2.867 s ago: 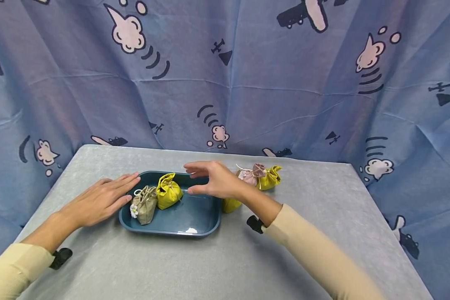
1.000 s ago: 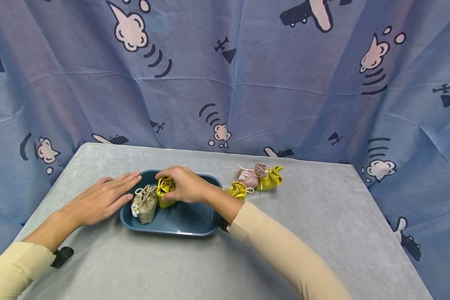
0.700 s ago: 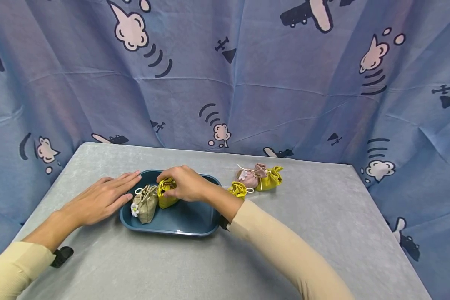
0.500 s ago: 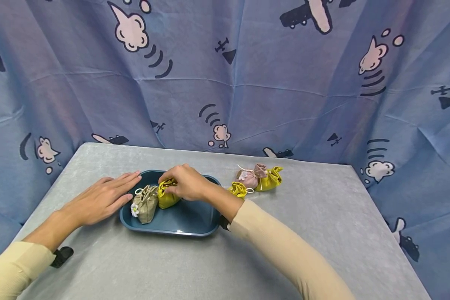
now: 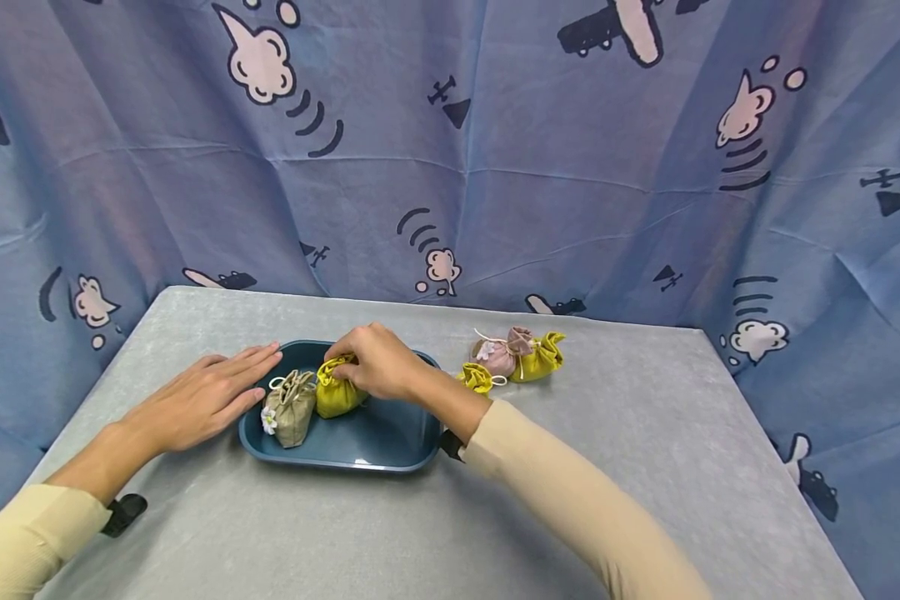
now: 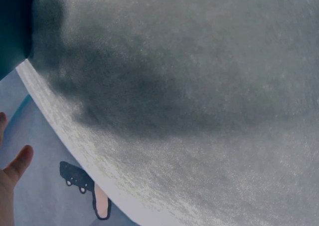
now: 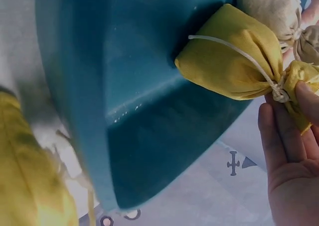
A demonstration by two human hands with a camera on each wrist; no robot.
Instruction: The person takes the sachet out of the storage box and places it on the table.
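In the head view my right hand [image 5: 381, 364] pinches the gathered top of a yellow drawstring pouch [image 5: 337, 402] inside a blue tray [image 5: 330, 465]. The right wrist view shows my thumb and fingers [image 7: 271, 136] on the neck of that yellow pouch [image 7: 229, 61], just above its white cord knot. Against its left side is a beige pouch [image 5: 292, 417] with a white flower. My left hand [image 5: 198, 402] lies with straight fingers at the tray's left rim. The left wrist view catches only part of that hand [image 6: 12, 186].
Right of the tray, another yellow pouch [image 5: 476, 377] is partly hidden behind my right forearm. Beyond it a pink pouch [image 5: 497, 358] and one more yellow pouch [image 5: 542, 358] lie side by side on the grey-covered table [image 5: 645, 433]. A blue patterned curtain [image 5: 390, 108] hangs behind.
My right hand moved left from above the tray, took hold of the yellow pouch's top, then shifted slightly up and right with it. The left hand stayed at the rim.
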